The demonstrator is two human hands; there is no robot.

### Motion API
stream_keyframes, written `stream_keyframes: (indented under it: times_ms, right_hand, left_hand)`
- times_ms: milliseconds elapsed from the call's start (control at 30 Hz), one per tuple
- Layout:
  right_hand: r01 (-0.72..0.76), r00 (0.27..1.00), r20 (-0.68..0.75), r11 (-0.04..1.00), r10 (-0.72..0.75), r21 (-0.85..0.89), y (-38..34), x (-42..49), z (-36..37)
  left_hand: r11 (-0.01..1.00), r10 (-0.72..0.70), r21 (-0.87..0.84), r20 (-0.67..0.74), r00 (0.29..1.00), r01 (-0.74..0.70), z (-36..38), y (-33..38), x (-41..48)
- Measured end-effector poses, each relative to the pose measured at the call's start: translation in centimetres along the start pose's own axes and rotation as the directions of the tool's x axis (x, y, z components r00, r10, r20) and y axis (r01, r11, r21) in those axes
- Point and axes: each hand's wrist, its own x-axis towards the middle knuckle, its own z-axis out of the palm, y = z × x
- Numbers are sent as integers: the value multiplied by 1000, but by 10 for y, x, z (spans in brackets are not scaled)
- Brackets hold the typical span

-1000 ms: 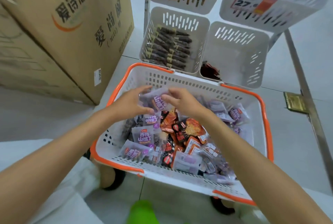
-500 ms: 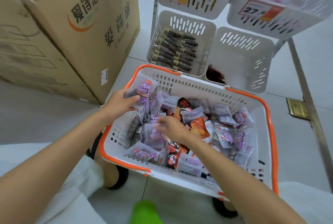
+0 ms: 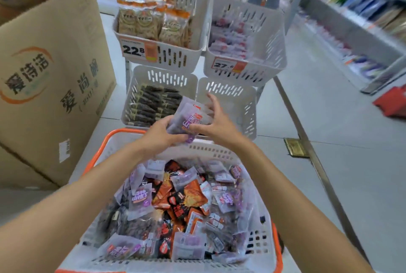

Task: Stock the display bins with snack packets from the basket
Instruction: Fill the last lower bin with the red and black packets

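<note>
The white basket with orange rim (image 3: 105, 143) sits in front of me, full of purple and orange snack packets (image 3: 182, 202). Above its far edge, my left hand (image 3: 160, 134) and my right hand (image 3: 217, 123) together hold a small stack of purple packets (image 3: 190, 118). The stack hangs in front of the two lower white display bins. The lower left bin (image 3: 140, 74) holds dark packets. The lower right bin (image 3: 248, 105) is mostly hidden behind my hands. The upper right bin (image 3: 274, 61), tagged 27.6, holds pale purple packets.
A large cardboard box (image 3: 50, 79) stands close on the left. The upper left bin (image 3: 175, 57), tagged 22.8, holds brown packets. Store shelves (image 3: 360, 13) run along the right, with grey floor between. A red object (image 3: 393, 101) lies at the right edge.
Both hands left the basket and rose forward, joining on a stack of purple packets above the basket's far edge. The camera tilted up, showing the upper bins and aisle.
</note>
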Motion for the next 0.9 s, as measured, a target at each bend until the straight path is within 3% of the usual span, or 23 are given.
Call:
stream_keyframes:
  times_ms: [200,300,367,433,500,567,667,767,900]
  right_hand:
    - [0,1000,22,1000,-1,20,-15,20,-106]
    - [71,995,-63,997,-74,-43,-17,35,-152]
    - [121,965,-226,991,-131,-57,-16,53,-186]
    - [143,888,-422,982,-182,-122,-13,76,-220]
    - [124,796,-547,954,-260,-273,-8,102,-248]
    - [41,755,-584,910,-299,-412,0,131,-264]
    - [-122,861,-479,846,-170,-519,16,169,-264]
    - [-204,974,-212,690,75,-695,29,193,-259]
    - [-258,952,-53,700,301,-666,26,204,-256]
  left_hand:
    - [939,225,217,197,954,-267,33,76,70]
    - [873,275,359,200,940,-331,50,108,113]
    - [751,399,512,152,904,-417,58,131,148]
    - [596,484,672,134,865,-438,60,149,184]
    - [455,476,798,157,865,-395,56,161,215]
    - [352,390,868,205,898,-351,50,165,241]
    - [253,233,916,256,938,-313,42,156,264]
    - [237,201,924,255,946,-299,38,144,272]
    - [224,263,920,260,929,-321,39,140,272]
